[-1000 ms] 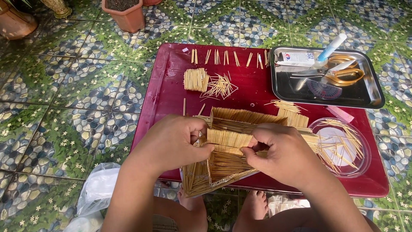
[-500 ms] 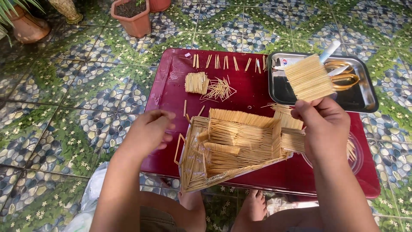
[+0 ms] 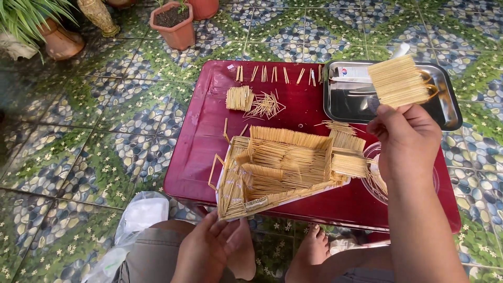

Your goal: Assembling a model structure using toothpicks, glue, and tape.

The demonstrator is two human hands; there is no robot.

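Observation:
My right hand point(image 3: 406, 141) is raised over the right side of a small dark red table point(image 3: 204, 131) and grips a flat rectangular panel of glued toothpicks point(image 3: 398, 81) by its lower edge. A model house of toothpicks point(image 3: 285, 165) sits on the table's near side, on a woven stick base. My left hand point(image 3: 212, 249) hangs low below the table's near edge, fingers apart, holding nothing, just under the model's front corner.
A steel tray point(image 3: 346, 99) with a glue tube and tools lies at the table's far right. Loose toothpicks point(image 3: 264, 105), a small toothpick panel point(image 3: 240, 98) and a row of short sticks point(image 3: 275, 74) lie at the back. Terracotta pots point(image 3: 175, 23) stand on the tiled floor. A white plastic bag point(image 3: 141, 215) lies by my knee.
Both hands were on the model. My right hand lifted a toothpick panel off it and raised it up to the right. My left hand dropped away below the table edge.

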